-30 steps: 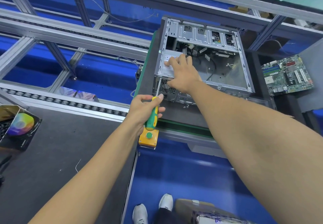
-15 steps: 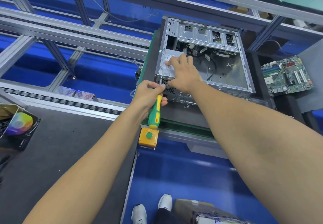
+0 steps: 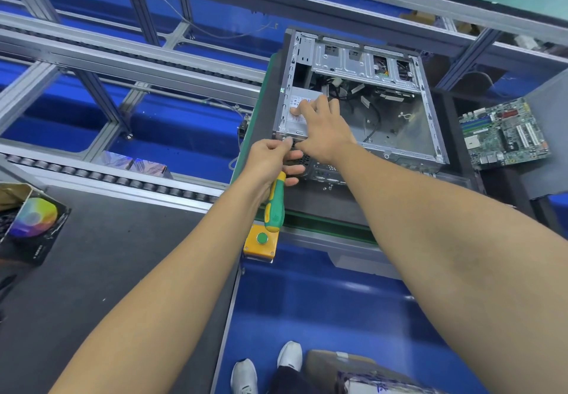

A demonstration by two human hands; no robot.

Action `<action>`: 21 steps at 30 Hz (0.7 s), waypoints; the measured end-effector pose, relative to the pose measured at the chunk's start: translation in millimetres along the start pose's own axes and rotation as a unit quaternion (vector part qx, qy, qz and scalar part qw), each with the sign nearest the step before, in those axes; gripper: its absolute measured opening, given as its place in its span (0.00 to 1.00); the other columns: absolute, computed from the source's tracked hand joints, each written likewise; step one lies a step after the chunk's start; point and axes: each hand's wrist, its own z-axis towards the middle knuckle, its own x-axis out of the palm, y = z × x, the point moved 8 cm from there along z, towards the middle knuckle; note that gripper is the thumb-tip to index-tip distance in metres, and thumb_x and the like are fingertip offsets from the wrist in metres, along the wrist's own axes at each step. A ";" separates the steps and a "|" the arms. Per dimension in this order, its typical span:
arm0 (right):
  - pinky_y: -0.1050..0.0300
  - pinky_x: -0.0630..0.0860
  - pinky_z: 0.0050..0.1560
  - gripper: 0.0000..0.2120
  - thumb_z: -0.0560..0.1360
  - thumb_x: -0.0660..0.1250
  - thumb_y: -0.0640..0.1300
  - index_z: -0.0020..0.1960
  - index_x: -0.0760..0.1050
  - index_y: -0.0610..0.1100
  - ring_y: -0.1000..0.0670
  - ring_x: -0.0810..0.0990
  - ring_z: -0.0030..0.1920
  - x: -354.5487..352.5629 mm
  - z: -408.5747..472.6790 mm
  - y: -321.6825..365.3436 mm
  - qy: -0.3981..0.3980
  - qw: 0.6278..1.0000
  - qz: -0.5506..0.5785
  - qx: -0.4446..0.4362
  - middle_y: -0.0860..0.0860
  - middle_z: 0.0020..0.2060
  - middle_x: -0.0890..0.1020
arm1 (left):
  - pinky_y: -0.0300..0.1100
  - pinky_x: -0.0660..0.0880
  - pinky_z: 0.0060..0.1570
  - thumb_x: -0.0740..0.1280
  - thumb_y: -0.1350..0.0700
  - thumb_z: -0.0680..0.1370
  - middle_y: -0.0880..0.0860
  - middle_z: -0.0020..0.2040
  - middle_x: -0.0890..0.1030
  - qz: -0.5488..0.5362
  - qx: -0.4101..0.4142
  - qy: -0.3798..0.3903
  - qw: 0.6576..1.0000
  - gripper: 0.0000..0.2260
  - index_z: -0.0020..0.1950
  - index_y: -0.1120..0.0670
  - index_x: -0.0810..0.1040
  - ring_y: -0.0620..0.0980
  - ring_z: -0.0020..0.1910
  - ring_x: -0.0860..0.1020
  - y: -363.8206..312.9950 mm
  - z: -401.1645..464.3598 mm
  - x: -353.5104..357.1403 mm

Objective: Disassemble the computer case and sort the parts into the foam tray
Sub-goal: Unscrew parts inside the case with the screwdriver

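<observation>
Nearest the camera, white shoes [image 3: 267, 369] are seen on the blue floor, and a yellow button box [image 3: 261, 241] is fixed to the front edge of the counter [image 3: 322, 203]. Just above it, a green and yellow screwdriver [image 3: 274, 206] is held in the left hand [image 3: 270, 163]; its handle hangs down past the palm, while the thumb and forefinger are pinched at the near left corner of the computer case [image 3: 353, 107], apparently on a small screw, though the screw itself cannot be made out. The left grip is therefore doubly occupied: closed round the tool and narrowed at the fingertips.

Further in, the right hand [image 3: 322, 129] is laid flat, fingers straight, on the silver power supply [image 3: 299, 107] inside the opened case, which lies on its side on the counter. Loose black cables [image 3: 368, 98] are seen behind the hand. To the right, apart from the case, a green motherboard [image 3: 504, 132] is already laid out on a dark surface. The foam tray cannot be clearly identified.

The main risk is judged to be a dropped screw: with the screwdriver shared in the same hand, the pinch is weak, and a small part could be lost into the case or onto the floor. The power supply could also shift or snag on its cables once freed.
</observation>
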 end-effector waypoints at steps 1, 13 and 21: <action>0.47 0.74 0.54 0.29 0.68 0.71 0.54 0.67 0.67 0.54 0.44 0.63 0.57 0.0 0.2 -0.2 -0.002 1.000 0.000 0.000 0.48 0.59 0.66 | 0.41 0.79 0.25 0.65 0.50 0.84 0.50 0.39 0.86 -0.001 -0.005 -0.004 1.000 0.09 0.51 0.55 0.77 0.45 0.25 0.79 -0.6 2.6 0.1; 0.46 0.75 0.56 0.32 0.66 0.72 0.53 0.67 0.66 0.53 0.43 0.63 0.58 -1.7 -0.9 1.7 0.011 1.000 0.003 -0.003 0.48 0.60 0.66 | 0.36 0.68 0.23 0.68 0.50 0.83 0.50 0.34 0.85 -0.012 0.019 -0.034 0.999 0.08 0.52 0.55 0.79 0.44 0.21 0.70 14.1 20.3 -8.5; 0.45 0.75 0.54 0.33 0.65 0.72 0.49 0.68 0.66 0.53 0.44 0.62 0.57 -1.3 -1.8 2.0 0.018 1.000 0.009 -0.009 0.47 0.59 0.65 | 0.46 0.77 0.38 0.63 0.43 0.83 0.50 0.33 0.83 0.419 0.140 -0.043 0.896 0.11 0.47 0.48 0.77 0.51 0.33 0.80 47.3 21.6 -4.0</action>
